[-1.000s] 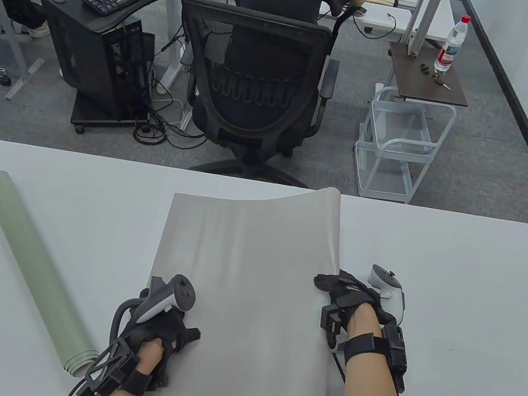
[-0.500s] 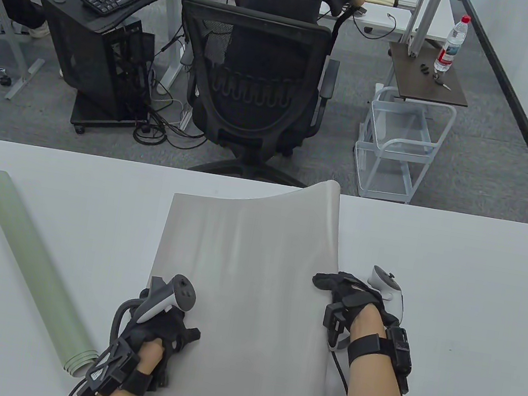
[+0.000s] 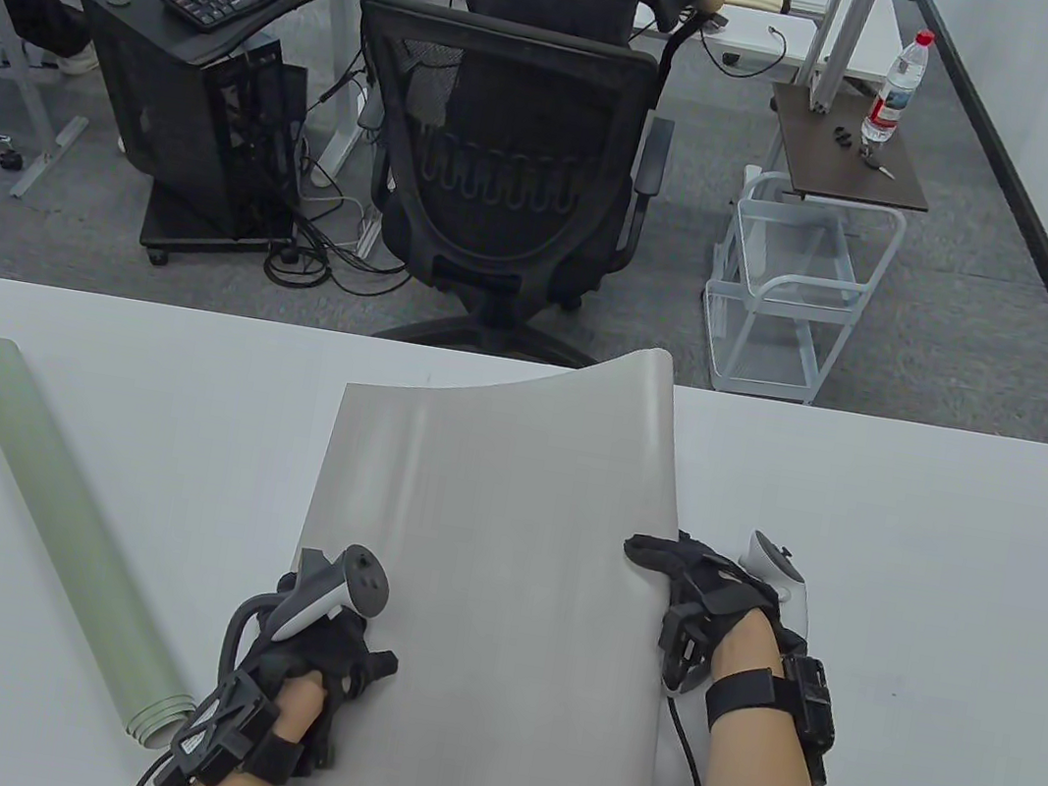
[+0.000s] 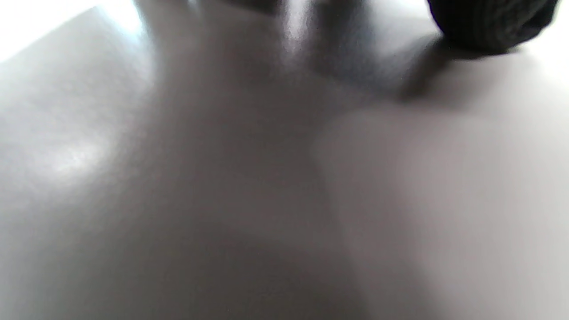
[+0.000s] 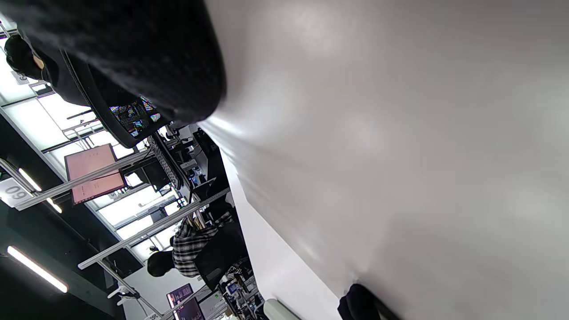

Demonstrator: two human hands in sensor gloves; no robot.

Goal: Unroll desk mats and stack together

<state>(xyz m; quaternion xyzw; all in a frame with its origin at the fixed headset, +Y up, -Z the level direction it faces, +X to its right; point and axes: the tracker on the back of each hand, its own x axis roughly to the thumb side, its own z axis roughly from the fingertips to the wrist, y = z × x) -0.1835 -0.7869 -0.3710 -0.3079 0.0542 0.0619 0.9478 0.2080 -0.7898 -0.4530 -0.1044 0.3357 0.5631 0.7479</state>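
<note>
Your left hand [image 3: 314,648] presses flat on the gray mat [image 3: 483,586] lying between your hands on the counter [image 3: 909,534]; your right hand [image 3: 702,590] pinches its edge. The far corner curls up, so let go and it'll probably roll back. The green roll [image 3: 73,540] sits left of your left hand. No containers here.

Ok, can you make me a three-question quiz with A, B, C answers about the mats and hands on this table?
1. Where is the rolled mat? A left of the grey mat, B right of it, C on top of it.
2. What colour is the rolled mat? A red, B green, C black.
3. The grey mat's far right corner is: A flat, B curled up, C folded under.

Answers: 1 A, the rolled mat lies left of the grey mat. 2 B, it looks pale green. 3 B, that corner lifts while the left hand and right hand rest on the mat.
</note>
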